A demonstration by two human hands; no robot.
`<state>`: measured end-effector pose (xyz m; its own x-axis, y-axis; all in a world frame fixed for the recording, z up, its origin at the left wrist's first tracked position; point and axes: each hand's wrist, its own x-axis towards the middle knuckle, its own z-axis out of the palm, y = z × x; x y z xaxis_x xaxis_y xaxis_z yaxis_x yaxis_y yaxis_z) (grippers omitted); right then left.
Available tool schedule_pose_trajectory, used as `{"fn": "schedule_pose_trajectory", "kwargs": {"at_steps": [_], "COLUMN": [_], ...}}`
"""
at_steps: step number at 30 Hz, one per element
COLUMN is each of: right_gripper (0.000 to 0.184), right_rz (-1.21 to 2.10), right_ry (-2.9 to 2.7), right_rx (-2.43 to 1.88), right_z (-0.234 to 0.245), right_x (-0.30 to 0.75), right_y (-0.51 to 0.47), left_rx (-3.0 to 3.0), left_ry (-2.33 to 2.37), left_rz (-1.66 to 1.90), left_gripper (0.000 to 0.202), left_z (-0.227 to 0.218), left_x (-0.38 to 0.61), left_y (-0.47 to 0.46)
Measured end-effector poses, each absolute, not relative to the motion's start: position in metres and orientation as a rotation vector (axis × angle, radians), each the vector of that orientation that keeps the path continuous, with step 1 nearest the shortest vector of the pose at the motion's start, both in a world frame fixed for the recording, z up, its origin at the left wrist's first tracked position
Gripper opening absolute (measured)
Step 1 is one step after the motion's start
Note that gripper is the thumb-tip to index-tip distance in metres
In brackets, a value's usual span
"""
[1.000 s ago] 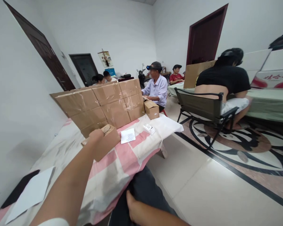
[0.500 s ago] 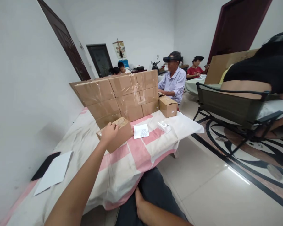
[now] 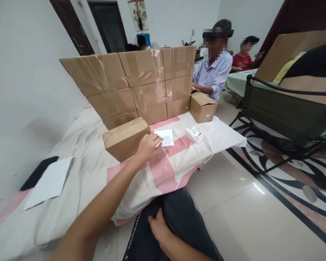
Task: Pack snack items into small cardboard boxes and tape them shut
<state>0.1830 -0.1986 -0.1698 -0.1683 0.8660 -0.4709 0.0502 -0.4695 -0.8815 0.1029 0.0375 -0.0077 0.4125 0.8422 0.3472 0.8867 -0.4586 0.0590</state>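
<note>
My left hand [image 3: 149,146] reaches over the table to a small white paper [image 3: 167,137] printed with blue rectangles. Its fingers are closed at the lower left corner of the paper, which curls up a little there. Just left of that hand stands a long brown cardboard box [image 3: 125,139], not held. My right hand [image 3: 159,224] rests on my dark trousers, empty, with the thumb apart from the fingers. To the right of the paper lies a small white device [image 3: 195,135].
A wall of taped cardboard boxes [image 3: 148,85] rises behind the paper. Another carton [image 3: 203,107] stands at its right end, near a seated person [image 3: 213,69]. A white sheet [image 3: 50,181] and a black flat item lie at left. A chair [image 3: 290,112] stands right.
My left hand has left the top of the cardboard box and moved right, down to the paper. The view has tilted downward. My right hand stays on my lap.
</note>
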Motion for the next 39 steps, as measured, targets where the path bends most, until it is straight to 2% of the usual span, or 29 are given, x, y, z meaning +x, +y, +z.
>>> {"fn": "schedule_pose_trajectory", "kwargs": {"at_steps": [2, 4, 6, 7, 10, 15, 20, 24, 29, 32, 39], "right_gripper": [0.047, 0.025, 0.017, 0.013, 0.013, 0.022, 0.023, 0.025, 0.03, 0.032, 0.036], "right_rz": [1.604, 1.278, 0.939, 0.871, 1.009, 1.325, 1.531, 1.433, 1.209, 1.278, 1.446], "right_ry": [-1.23, -1.449, -1.376, -1.287, -0.982, -0.888, -0.947, -0.938, -0.843, -0.854, -0.921], "right_rx": [-1.363, -1.092, -1.036, -1.082, -1.246, -1.325, -1.219, -1.134, -1.019, -0.977, -0.989], "right_z": [-0.142, -0.108, -0.073, -0.058, -0.031, -0.027, -0.041, -0.054, -0.054, -0.051, -0.053], "right_x": [0.196, 0.218, 0.247, 0.262, 0.299, 0.305, 0.28, 0.278, 0.281, 0.278, 0.274], "right_y": [-0.193, -0.176, -0.142, -0.118, -0.028, 0.109, 0.145, 0.14, 0.14, 0.137, 0.134], "left_rx": [-2.62, -2.649, -2.648, -2.642, -2.607, -2.496, -2.347, -2.238, -2.231, -2.201, -1.945], "left_ry": [-1.541, -1.616, -1.721, -1.763, -1.82, -1.783, -1.753, -1.812, -2.06, -2.113, -2.041], "left_rz": [-0.546, -0.606, -0.666, -0.701, -0.841, -1.14, -1.416, -1.594, -2.064, -2.28, -2.685], "left_gripper": [0.037, 0.061, 0.078, 0.081, 0.069, 0.023, 0.033, 0.026, 0.022, 0.023, 0.012], "left_z": [-0.033, -0.054, -0.068, -0.073, -0.077, -0.074, -0.071, -0.068, -0.071, -0.076, -0.079], "left_x": [0.134, 0.154, 0.164, 0.165, 0.16, 0.154, 0.149, 0.149, 0.149, 0.148, 0.142], "left_y": [0.053, 0.069, 0.082, 0.086, 0.091, 0.088, 0.091, 0.091, 0.098, 0.106, 0.115]}}
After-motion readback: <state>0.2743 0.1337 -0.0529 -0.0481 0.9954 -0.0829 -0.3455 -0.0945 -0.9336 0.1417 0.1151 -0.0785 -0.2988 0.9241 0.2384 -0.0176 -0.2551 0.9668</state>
